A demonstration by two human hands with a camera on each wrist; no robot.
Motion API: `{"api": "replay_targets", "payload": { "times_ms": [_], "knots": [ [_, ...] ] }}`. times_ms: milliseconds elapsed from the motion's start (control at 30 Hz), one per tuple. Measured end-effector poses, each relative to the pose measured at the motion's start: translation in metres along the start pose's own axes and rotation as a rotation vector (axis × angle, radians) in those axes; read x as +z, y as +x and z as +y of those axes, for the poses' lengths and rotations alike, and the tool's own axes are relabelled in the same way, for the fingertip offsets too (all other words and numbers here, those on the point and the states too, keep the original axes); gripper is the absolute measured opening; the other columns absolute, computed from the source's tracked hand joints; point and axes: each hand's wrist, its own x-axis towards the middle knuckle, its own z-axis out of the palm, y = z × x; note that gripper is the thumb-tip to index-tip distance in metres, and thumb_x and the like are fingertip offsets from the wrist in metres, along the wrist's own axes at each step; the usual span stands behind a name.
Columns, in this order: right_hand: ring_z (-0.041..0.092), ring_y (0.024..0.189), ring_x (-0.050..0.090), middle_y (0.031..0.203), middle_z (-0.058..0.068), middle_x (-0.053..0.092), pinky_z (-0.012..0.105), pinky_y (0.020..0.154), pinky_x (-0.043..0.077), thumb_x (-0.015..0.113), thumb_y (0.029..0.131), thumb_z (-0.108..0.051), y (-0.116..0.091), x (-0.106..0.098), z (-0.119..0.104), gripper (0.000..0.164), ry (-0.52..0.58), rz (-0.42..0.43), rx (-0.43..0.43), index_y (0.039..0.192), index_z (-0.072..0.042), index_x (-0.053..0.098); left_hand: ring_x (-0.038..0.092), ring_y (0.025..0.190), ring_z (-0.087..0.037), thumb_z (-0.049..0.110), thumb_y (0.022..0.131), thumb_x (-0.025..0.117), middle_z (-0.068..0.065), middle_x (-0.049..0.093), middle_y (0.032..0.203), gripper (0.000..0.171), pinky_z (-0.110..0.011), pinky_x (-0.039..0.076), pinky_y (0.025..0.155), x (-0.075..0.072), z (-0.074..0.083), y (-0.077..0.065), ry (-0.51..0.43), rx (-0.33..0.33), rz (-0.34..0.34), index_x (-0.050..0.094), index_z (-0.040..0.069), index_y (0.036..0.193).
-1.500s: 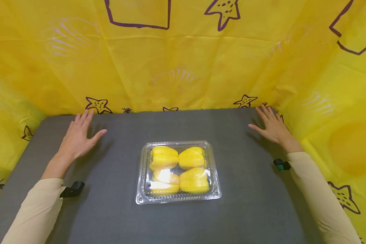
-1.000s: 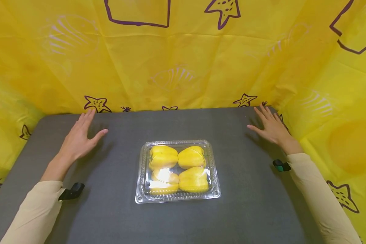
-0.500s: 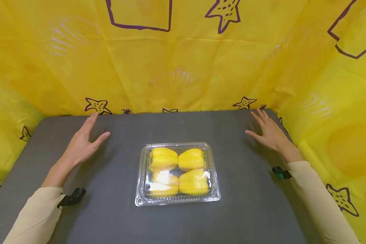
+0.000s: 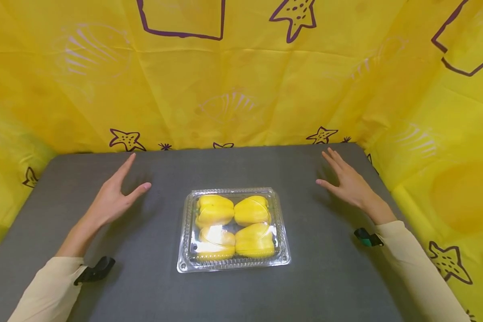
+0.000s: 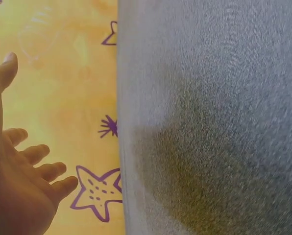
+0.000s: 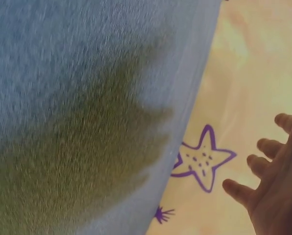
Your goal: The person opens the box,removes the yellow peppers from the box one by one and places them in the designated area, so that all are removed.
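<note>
Left hand and right hand, fingers extended, empty, flank a clear rectangular plastic box seemingly grouping yellow peppers.

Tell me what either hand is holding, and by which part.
Nothing is held: the left hand and right hand are open, apart from the clear container.

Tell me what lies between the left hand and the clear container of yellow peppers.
Only grey tabletop, with a shadow beside the left hand; no object sits between it and the clear container. The head view shows this.
</note>
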Motion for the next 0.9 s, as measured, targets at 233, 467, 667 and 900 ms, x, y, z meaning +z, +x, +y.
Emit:
{"api": "replay_targets", "payload": {
  "times_ms": [233, 467, 667, 900],
  "knots": [
    [0.033, 0.149, 0.010, 0.164, 0.001, 0.002, 0.071, 0.107, 0.024, 0.060, 0.095, -0.045, -0.004, 0.004, -0.008, 0.084, 0.011, -0.012, -0.006, 0.158, -0.025, 0.009, 0.021, 0.141, -0.050, 0.038, 0.095, 0.063, -0.017, 0.017, 0.161, 0.083, -0.073, 0.019, 0.107, 0.006, 0.005, -0.009, -0.040, -0.015, -0.001, 0.008, 0.035, 0.157],
    [0.034, 0.148, 0.013, 0.164, -0.001, 0.003, 0.069, 0.107, 0.027, 0.063, 0.093, -0.045, -0.008, 0.008, -0.020, 0.086, 0.019, -0.019, -0.037, 0.158, -0.025, 0.010, 0.026, 0.137, -0.054, 0.037, 0.094, 0.065, -0.010, 0.013, 0.163, 0.086, -0.074, 0.022, 0.104, 0.009, 0.011, -0.017, -0.067, -0.015, -0.016, 0.006, 0.037, 0.157],
    [0.037, 0.147, 0.017, 0.164, 0.001, 0.004, 0.068, 0.106, 0.030, 0.064, 0.093, -0.043, -0.012, 0.014, -0.031, 0.090, 0.057, -0.029, -0.073, 0.158, -0.025, 0.006, 0.031, 0.132, -0.057, 0.033, 0.094, 0.066, -0.006, 0.011, 0.163, 0.089, -0.073, 0.024, 0.103, 0.016, 0.017, -0.021, -0.102, 0.009, -0.040, 0.003, 0.038, 0.156],
    [0.037, 0.145, 0.021, 0.164, 0.001, 0.003, 0.061, 0.111, 0.028, 0.066, 0.092, -0.042, -0.017, 0.021, -0.044, 0.095, 0.120, -0.038, -0.102, 0.158, -0.024, 0.000, 0.027, 0.137, -0.052, 0.025, 0.093, 0.068, -0.004, 0.012, 0.163, 0.092, -0.063, 0.022, 0.111, 0.028, 0.025, -0.021, -0.188, 0.078, -0.061, 0.002, 0.037, 0.156]
  ]
}}
